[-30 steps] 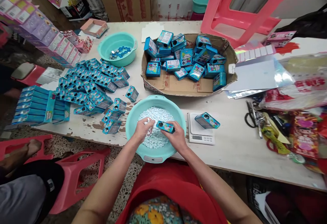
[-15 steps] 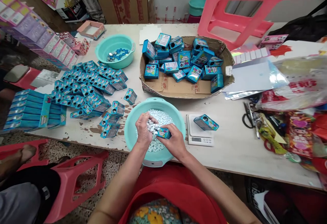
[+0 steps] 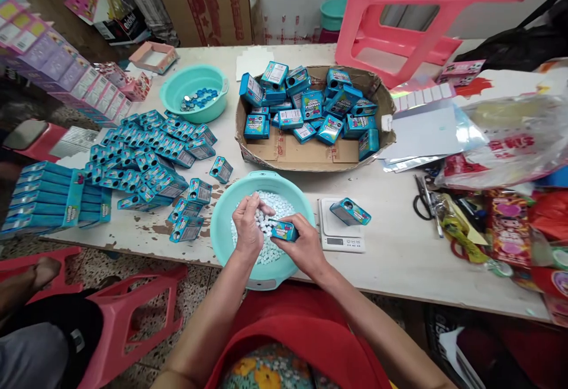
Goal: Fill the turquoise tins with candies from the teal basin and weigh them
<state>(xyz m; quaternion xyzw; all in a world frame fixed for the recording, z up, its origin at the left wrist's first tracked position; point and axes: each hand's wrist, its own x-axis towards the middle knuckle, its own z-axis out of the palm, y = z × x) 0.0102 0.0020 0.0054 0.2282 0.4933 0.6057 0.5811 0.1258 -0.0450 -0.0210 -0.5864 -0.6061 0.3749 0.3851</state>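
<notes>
Over a turquoise basin [image 3: 218, 232] of small white candies [image 3: 270, 254], my right hand [image 3: 307, 247] grips a small blue candy box [image 3: 284, 231] lying on its side. Its left end faces my left hand [image 3: 249, 223], which is cupped around a clump of the white candies [image 3: 262, 221] at that end. The fingers of my left hand are curled, with the thumb on top. Just right of the basin, another blue box [image 3: 350, 211] with a round hole in its top rests on a white digital scale [image 3: 341, 244].
A cardboard tray [image 3: 306, 161] of blue boxes stands behind the basin. Many more blue boxes [image 3: 146, 152] cover the table's left side, near a second basin [image 3: 166, 96] with round blue and silver pieces. Scissors [image 3: 422, 199] and wrappers lie right. A person sits at lower left.
The whole view has shifted slightly, so the table things appear a little further left. My hands keep the same hold on the candies and the box.
</notes>
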